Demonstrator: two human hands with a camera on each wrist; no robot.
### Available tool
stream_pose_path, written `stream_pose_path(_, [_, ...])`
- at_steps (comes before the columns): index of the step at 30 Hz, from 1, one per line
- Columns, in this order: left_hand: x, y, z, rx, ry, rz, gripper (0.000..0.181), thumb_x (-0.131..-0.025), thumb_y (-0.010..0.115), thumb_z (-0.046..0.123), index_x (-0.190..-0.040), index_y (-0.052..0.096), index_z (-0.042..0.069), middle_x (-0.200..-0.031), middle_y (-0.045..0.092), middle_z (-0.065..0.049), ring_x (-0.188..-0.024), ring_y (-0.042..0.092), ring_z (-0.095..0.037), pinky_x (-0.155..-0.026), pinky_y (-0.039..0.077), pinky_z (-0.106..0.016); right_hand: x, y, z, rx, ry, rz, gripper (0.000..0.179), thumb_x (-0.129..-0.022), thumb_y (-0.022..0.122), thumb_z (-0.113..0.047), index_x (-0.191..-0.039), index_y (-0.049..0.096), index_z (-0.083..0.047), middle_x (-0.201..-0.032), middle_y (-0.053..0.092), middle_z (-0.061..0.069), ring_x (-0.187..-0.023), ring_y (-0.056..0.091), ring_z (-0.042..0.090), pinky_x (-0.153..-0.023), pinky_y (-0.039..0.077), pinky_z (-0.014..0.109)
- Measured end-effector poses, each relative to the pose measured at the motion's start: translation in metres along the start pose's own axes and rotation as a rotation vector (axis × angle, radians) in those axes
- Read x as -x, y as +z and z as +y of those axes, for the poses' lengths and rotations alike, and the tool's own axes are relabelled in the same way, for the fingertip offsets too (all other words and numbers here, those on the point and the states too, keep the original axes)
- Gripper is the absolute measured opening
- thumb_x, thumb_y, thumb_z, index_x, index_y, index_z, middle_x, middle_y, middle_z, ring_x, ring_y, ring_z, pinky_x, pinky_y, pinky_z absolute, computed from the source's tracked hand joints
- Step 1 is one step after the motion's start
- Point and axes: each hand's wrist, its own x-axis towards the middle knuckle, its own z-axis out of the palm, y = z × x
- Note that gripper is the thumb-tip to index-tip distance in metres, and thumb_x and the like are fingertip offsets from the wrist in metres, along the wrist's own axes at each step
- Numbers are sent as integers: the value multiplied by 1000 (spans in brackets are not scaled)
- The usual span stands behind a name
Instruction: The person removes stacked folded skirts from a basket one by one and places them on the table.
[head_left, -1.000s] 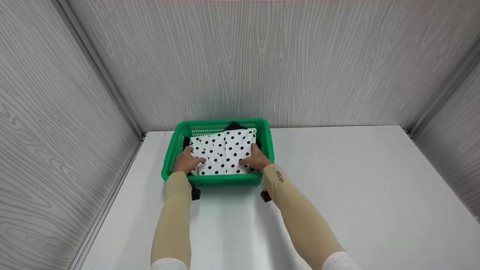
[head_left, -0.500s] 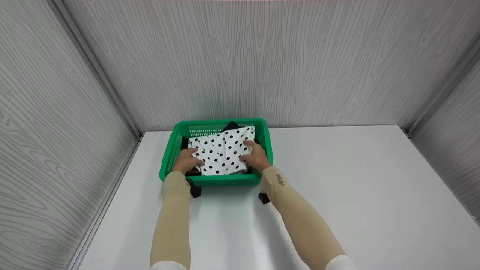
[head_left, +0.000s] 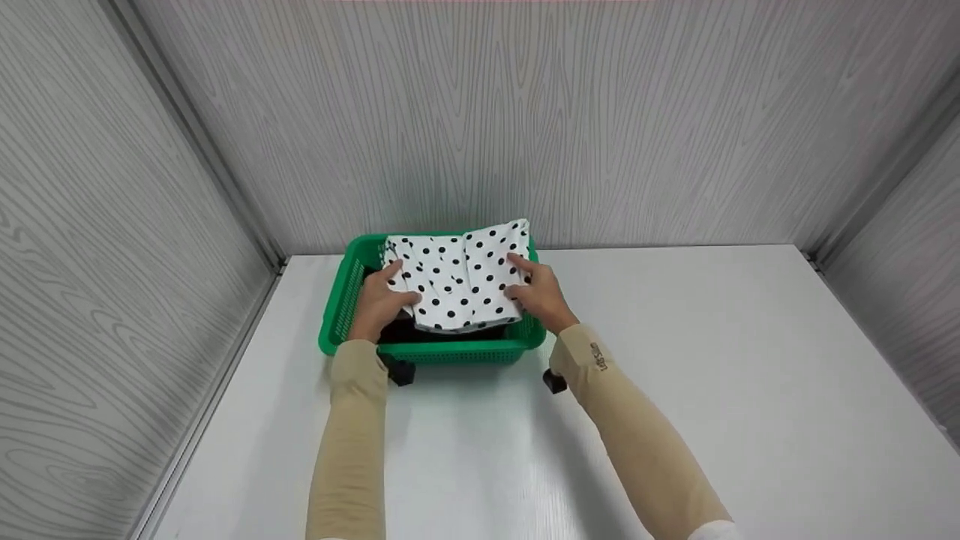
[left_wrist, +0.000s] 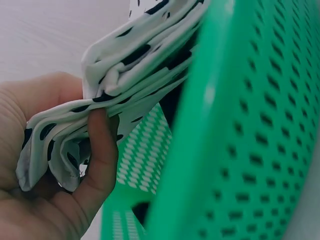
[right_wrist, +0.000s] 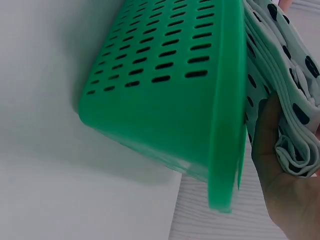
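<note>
A folded white cloth with black polka dots (head_left: 457, 281) is held up by both hands just above the green basket (head_left: 435, 351). My left hand (head_left: 379, 300) grips its left end, with thumb on top and fingers beneath; the left wrist view shows several folded layers (left_wrist: 75, 115) pinched there. My right hand (head_left: 544, 296) holds the right end the same way, and a rolled fold (right_wrist: 297, 150) shows in the right wrist view. Below the cloth, something black (head_left: 442, 332) lies in the basket; what it is cannot be made out.
The basket stands on a white table (head_left: 675, 360) near its back edge. A grey wood-grain panel (head_left: 480, 127) rises behind, and another panel (head_left: 112, 300) stands along the left side.
Both hands have lifted the polka-dot cloth up from inside the basket, slightly back and to the right. More of the black thing beneath shows now.
</note>
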Motion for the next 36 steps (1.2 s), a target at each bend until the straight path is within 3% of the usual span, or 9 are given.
stream_pose_path(2, [2,4,7,4,10,17,79,-85,70,2,-157,38,6,-161,35,-16,-106,59,-24,-89,49,-34,2,-8,-2,-13,-15,4,70,-86,61,10,-153,45,-5,-158,40,15,-126,47,19,-100,45,33])
stream_pose_path(5, [4,11,16,26,30,34,79,-84,69,1,-157,39,9,-159,38,-13,-66,57,-16,-67,49,-28,5,-20,-3,-27,-41,13,70,-86,61,10,-153,44,-4,-158,39,17,-132,46,20,-101,46,33])
stream_pose_path(8, [5,20,23,59,52,44,80,-83,70,0,-157,40,10,-158,40,-12,-52,50,-9,-59,48,-25,9,-32,-5,-24,-64,26,69,-87,62,10,-152,45,-4,-158,39,17,-129,48,20,-91,50,28])
stream_pose_path(12, [8,32,31,102,83,54,80,-82,70,-2,-156,42,10,-158,40,-14,-54,58,-13,-59,53,-24,13,-47,-4,-21,-72,39,68,-87,62,9,-152,46,-6,-154,43,18,-111,54,22,-69,50,21])
stream_pose_path(15, [10,43,35,137,106,64,79,-81,70,-4,-155,44,9,-157,41,-15,-57,63,-19,-60,57,-28,17,-59,-3,-14,-77,46,68,-87,62,9,-152,47,-6,-152,45,20,-106,54,23,-64,49,19])
stream_pose_path(21, [16,76,48,168,134,74,78,-80,70,-4,-154,45,9,-155,44,-16,-51,52,-13,-55,51,-26,30,-91,2,9,-90,70,68,-88,61,10,-152,45,-5,-153,42,22,-109,52,25,-68,49,17])
stream_pose_path(29, [19,112,60,187,160,69,79,-78,72,-6,-152,47,6,-153,45,-17,-53,56,-11,-54,52,-23,42,-121,21,6,-69,153,69,-87,62,11,-152,46,-7,-149,46,23,-104,56,23,-69,52,16])
stream_pose_path(34, [22,127,64,177,191,72,78,-80,71,-6,-153,46,7,-155,44,-16,-48,44,-12,-50,43,-21,47,-126,28,8,-86,231,64,-88,61,11,-149,50,-6,-152,45,18,-119,53,22,-76,49,14])
stream_pose_path(36, [23,133,67,178,208,75,78,-80,71,-5,-153,47,8,-155,44,-14,-63,50,-10,-53,41,-22,48,-128,31,5,-106,269,61,-88,62,10,-146,53,-4,-152,46,15,-128,50,21,-81,48,14])
